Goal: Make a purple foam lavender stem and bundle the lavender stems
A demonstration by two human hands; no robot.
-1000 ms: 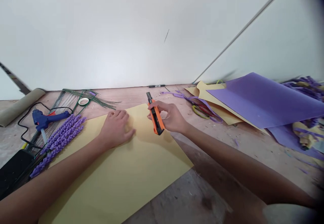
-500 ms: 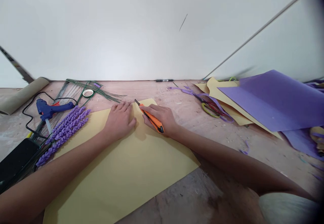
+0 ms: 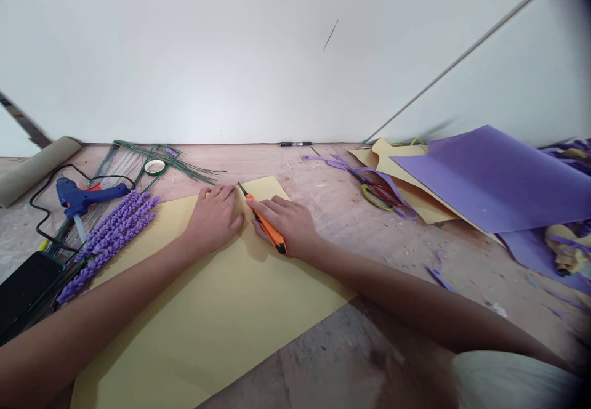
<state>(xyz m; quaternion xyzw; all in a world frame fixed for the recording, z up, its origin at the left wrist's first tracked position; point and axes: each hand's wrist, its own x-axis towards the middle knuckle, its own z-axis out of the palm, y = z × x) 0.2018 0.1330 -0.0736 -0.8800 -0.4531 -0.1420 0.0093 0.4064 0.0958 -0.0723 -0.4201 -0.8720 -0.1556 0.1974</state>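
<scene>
A large yellow sheet of paper [image 3: 203, 316] lies on the floor in front of me. My left hand [image 3: 210, 215] rests on its upper part, fingers extended and palm down, thumb pointing right. In my right hand [image 3: 290, 224] is an orange utility knife [image 3: 270, 229] with black parts. Its dark blade points up and left, its tip close to the fingers of my left hand near the sheet's far edge. Whether the blade touches the paper I cannot tell. The palm side of my right hand is hidden.
Left: purple braided flower stems [image 3: 108, 236], a blue glue gun [image 3: 87, 196], a tape roll [image 3: 154, 167], green wires [image 3: 194, 169], a cardboard tube [image 3: 39, 169] and a black phone [image 3: 28, 298]. Right: scissors [image 3: 378, 196] and purple paper [image 3: 489, 181] over yellow sheets. A pen [image 3: 295, 144] lies by the white wall.
The view has shifted slightly, moving everything a little left. My right hand has drawn the knife slightly toward me, its handle now steeper. My left hand stays on the sheet.
</scene>
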